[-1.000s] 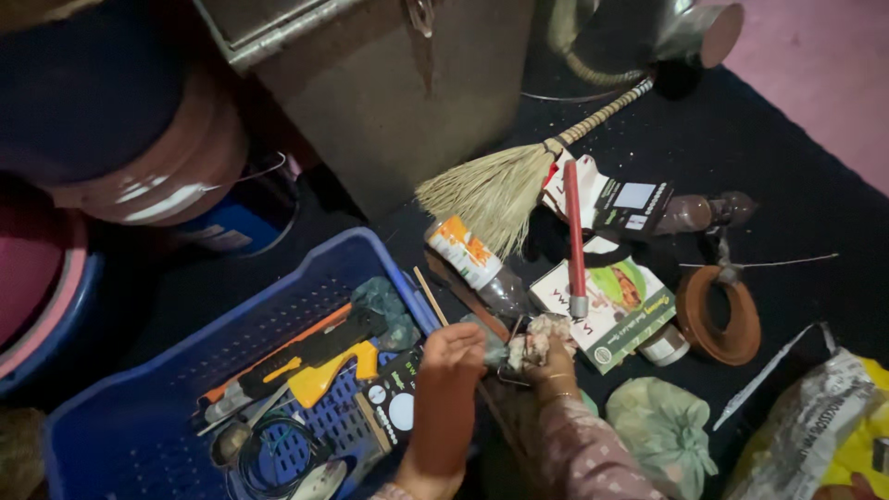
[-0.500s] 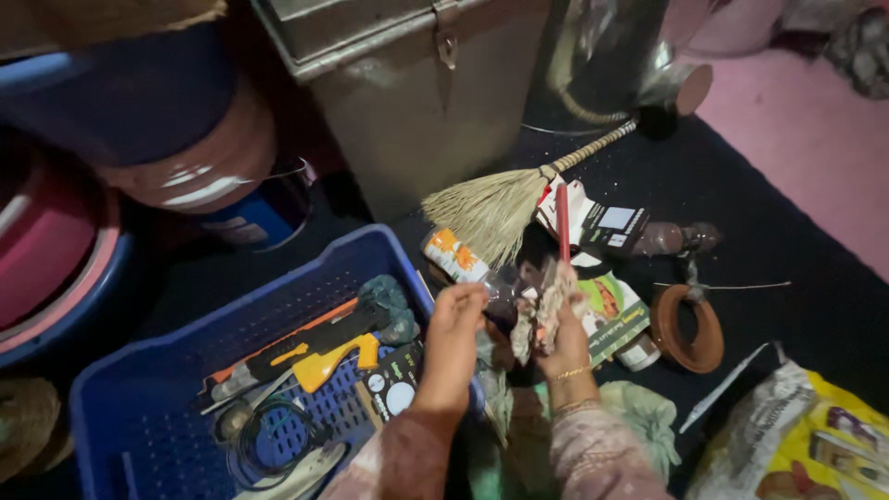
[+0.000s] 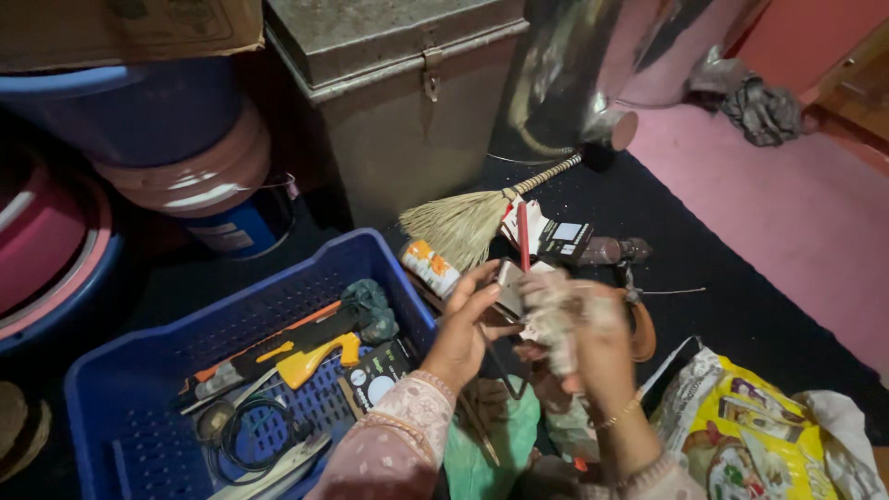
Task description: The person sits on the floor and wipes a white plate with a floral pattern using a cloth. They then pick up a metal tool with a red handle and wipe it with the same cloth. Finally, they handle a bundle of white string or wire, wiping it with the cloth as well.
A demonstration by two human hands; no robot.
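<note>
Broom [image 3: 468, 222], blue crate [image 3: 139, 389] flank hands; metal trunk [image 3: 398, 111] behind.

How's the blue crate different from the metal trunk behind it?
The blue crate is plastic with perforated walls and floor; the metal trunk is plain grey sheet metal. The crate is open-topped, with tools and a coiled cable lying in it; the trunk is shut, its lid down and hasp hanging at the front. The crate sits low, the trunk stands taller. Both are box-shaped and rest on the floor.

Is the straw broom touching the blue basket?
Apart. The head view shows dark floor between the broom bristles and the blue basket rim.
</note>
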